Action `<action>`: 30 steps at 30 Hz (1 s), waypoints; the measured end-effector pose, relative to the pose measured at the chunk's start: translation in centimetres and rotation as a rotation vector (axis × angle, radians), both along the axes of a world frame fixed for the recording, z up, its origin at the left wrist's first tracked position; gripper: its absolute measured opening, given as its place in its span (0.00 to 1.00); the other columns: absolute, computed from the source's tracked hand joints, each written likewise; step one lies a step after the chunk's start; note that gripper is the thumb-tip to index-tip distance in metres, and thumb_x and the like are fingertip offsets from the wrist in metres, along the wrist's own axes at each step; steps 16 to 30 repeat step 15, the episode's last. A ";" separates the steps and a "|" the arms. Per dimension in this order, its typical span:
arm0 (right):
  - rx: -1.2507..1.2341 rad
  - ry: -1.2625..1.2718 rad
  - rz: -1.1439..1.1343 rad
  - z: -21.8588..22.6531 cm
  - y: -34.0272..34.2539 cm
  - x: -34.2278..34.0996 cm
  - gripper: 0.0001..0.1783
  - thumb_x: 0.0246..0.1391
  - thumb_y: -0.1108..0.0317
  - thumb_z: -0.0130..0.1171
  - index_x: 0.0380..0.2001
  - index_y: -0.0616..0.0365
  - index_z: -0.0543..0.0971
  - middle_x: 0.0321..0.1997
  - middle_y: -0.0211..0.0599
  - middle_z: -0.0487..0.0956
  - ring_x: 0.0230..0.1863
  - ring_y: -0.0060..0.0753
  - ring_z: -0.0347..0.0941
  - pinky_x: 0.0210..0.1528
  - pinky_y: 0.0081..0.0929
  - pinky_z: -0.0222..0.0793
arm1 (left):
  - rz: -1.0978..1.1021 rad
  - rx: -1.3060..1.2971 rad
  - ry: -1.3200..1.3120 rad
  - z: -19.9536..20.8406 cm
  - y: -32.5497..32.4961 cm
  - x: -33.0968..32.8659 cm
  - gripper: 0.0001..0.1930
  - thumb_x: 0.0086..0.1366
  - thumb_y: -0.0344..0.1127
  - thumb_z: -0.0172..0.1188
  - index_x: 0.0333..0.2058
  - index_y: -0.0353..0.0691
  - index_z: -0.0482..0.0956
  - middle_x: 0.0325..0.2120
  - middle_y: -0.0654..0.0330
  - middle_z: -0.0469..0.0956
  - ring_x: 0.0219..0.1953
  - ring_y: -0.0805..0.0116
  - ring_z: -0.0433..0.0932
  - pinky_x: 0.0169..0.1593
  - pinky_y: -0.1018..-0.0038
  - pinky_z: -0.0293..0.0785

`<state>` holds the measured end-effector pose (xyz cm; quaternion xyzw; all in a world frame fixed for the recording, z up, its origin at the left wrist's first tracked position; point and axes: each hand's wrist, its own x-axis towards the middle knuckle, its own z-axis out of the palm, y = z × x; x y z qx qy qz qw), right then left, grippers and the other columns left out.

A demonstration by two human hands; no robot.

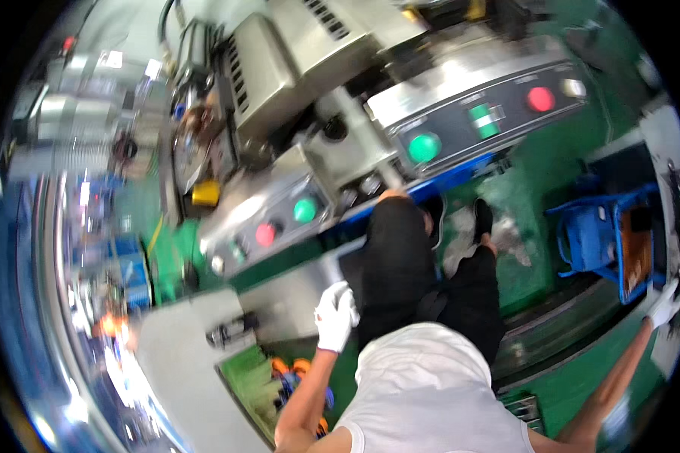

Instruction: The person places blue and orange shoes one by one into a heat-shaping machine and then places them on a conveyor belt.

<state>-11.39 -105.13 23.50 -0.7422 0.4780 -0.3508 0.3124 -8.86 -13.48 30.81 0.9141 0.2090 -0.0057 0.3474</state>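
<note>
My left hand, in a white glove, is raised in front of my body at the left, near a flat metal surface. Its fingers are curled in, and whatever they may hold is hidden. Far out at the right rim is my right hand, also gloved in white. It reaches beside a grey panel, fingers apart, with nothing visible in them. Whether it touches the panel is too blurred to tell.
Ahead stands a metal machine with two button boxes, carrying green buttons and red buttons. A blue-framed rack stands at the right. A pale tabletop lies at the left, beside a green-lined bin with orange items.
</note>
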 end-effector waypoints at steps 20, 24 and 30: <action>0.504 0.669 1.006 -4.3 50.4 10.2 0.39 0.65 0.58 0.68 0.74 0.59 0.66 0.77 0.45 0.65 0.64 0.41 0.75 0.62 0.37 0.78 | 1.423 -0.065 0.188 -6.3 16.8 -35.8 0.38 0.72 0.66 0.57 0.68 0.44 0.70 0.51 0.47 0.84 0.46 0.53 0.86 0.51 0.55 0.79; 0.504 0.669 1.006 -4.3 50.4 10.2 0.39 0.65 0.58 0.68 0.74 0.59 0.66 0.77 0.45 0.65 0.64 0.41 0.75 0.62 0.37 0.78 | 1.423 -0.065 0.188 -6.3 16.8 -35.8 0.38 0.72 0.66 0.57 0.68 0.44 0.70 0.51 0.47 0.84 0.46 0.53 0.86 0.51 0.55 0.79; 0.504 0.669 1.006 -4.3 50.4 10.2 0.39 0.65 0.58 0.68 0.74 0.59 0.66 0.77 0.45 0.65 0.64 0.41 0.75 0.62 0.37 0.78 | 1.423 -0.065 0.188 -6.3 16.8 -35.8 0.38 0.72 0.66 0.57 0.68 0.44 0.70 0.51 0.47 0.84 0.46 0.53 0.86 0.51 0.55 0.79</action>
